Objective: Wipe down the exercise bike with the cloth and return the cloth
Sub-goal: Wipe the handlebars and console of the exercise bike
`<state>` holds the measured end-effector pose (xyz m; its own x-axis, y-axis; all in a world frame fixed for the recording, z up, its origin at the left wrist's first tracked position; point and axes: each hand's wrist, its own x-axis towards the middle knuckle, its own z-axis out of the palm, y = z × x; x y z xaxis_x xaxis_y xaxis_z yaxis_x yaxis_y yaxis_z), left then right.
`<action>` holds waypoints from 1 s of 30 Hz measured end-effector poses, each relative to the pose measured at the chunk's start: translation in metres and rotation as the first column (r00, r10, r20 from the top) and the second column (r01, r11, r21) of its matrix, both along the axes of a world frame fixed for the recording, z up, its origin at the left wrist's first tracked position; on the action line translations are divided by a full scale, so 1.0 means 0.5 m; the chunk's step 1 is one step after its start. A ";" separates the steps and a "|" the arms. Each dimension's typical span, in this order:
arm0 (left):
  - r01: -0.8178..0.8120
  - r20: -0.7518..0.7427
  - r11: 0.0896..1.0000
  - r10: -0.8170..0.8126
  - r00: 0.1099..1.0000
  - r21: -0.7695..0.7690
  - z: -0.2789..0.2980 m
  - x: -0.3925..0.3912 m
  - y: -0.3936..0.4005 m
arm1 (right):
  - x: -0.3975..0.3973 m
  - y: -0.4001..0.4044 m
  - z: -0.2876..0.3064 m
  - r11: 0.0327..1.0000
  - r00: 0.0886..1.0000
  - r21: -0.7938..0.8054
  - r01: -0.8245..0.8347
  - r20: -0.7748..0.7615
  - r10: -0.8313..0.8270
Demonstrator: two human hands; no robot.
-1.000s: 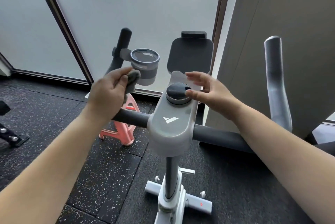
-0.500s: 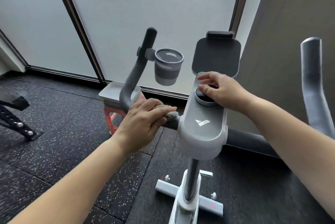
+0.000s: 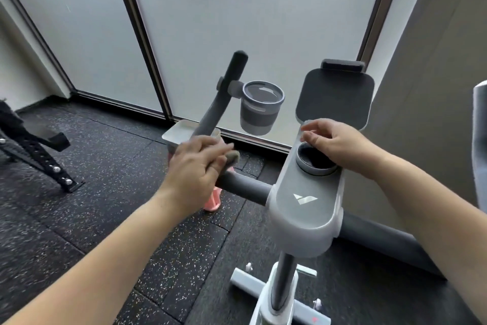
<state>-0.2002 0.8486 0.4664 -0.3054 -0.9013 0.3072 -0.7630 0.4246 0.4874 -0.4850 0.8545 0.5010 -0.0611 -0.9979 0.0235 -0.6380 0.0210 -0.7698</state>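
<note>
At 6 o'clock, nearest the camera, the white base and grey post of the exercise bike [image 3: 283,274] rose toward the grey console [image 3: 305,208], which bore a white angular logo [image 3: 304,198] with no readable lettering. A small red mark on the base foot at 5 o'clock was too blurred to read.

The left hand [image 3: 196,166] sat at 9 o'clock of the console, fingers curled around the grey cloth [image 3: 232,157] and pressing it onto the left handlebar [image 3: 245,189] where the bar bends upward. Only a bunched corner of the cloth showed past the fingertips; the hand was blurred.

The right hand [image 3: 334,144] rested at 12 o'clock of the console, just above the round dark knob [image 3: 315,160], fingers loosely bent and gripping nothing; whether it touched the knob's rim could not be told.

Beyond the left hand, at 11 o'clock, the handlebar rose to a black tip, and 1 grey cup holder [image 3: 262,107] clamped to it hung between the bar and the dark tablet tray [image 3: 334,99] at 12 o'clock. Behind the left hand stood a pink stool [image 3: 212,198] with a white tray [image 3: 181,132] on top, both partly hidden by the hand and bar.

At 9 o'clock a black perforated frame [image 3: 50,158] stood on the speckled rubber floor [image 3: 105,166]. At 3 o'clock the right handlebar [image 3: 479,140] ran up the picture's edge. Farthest away, frosted glass panels [image 3: 250,21] in dark frames filled 10 to 1 o'clock.
</note>
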 end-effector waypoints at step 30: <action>-0.276 -0.467 0.937 0.347 0.813 0.216 0.098 -0.052 -0.216 | 0.061 -0.219 0.074 0.965 0.979 -0.196 -0.174 -0.142 0.147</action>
<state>-0.2259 0.7404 0.5153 0.1580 -0.9645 0.2114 -0.4878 0.1099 0.8660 -0.4542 0.7449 0.5378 0.1163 -0.9668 0.2274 -0.7115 -0.2408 -0.6601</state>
